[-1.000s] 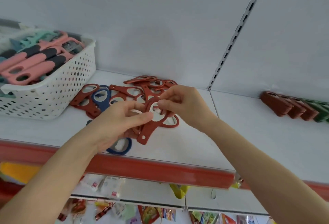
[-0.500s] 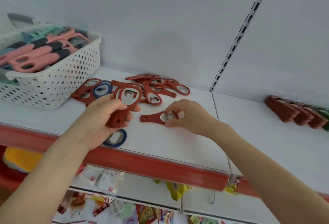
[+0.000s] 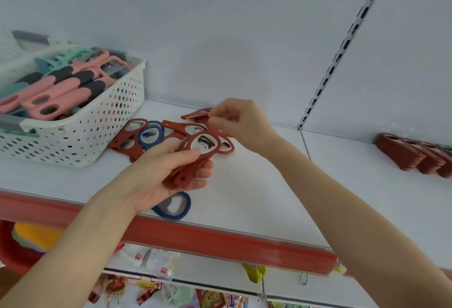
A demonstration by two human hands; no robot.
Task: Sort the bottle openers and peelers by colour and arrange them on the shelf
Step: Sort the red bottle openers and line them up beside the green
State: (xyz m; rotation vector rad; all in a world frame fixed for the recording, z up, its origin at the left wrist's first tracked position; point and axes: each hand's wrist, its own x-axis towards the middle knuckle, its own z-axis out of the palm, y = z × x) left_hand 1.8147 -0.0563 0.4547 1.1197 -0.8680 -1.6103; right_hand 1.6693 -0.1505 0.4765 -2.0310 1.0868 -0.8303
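A stack of flat red bottle openers (image 3: 195,161) sits in the left hand (image 3: 151,180), thumb pressed on top and fingers curled beneath, over the middle of the white shelf (image 3: 269,197). The right hand (image 3: 244,124) pinches another red opener (image 3: 197,115) at the back of a loose red pile (image 3: 176,128). A dark blue opener (image 3: 176,206) lies at the shelf's front edge. A white perforated plastic basket (image 3: 97,134) of pink and teal peelers (image 3: 61,92) stands at the left end, and rows of red openers (image 3: 406,153) at the right.

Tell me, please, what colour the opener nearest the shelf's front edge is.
The opener is dark blue; head view.
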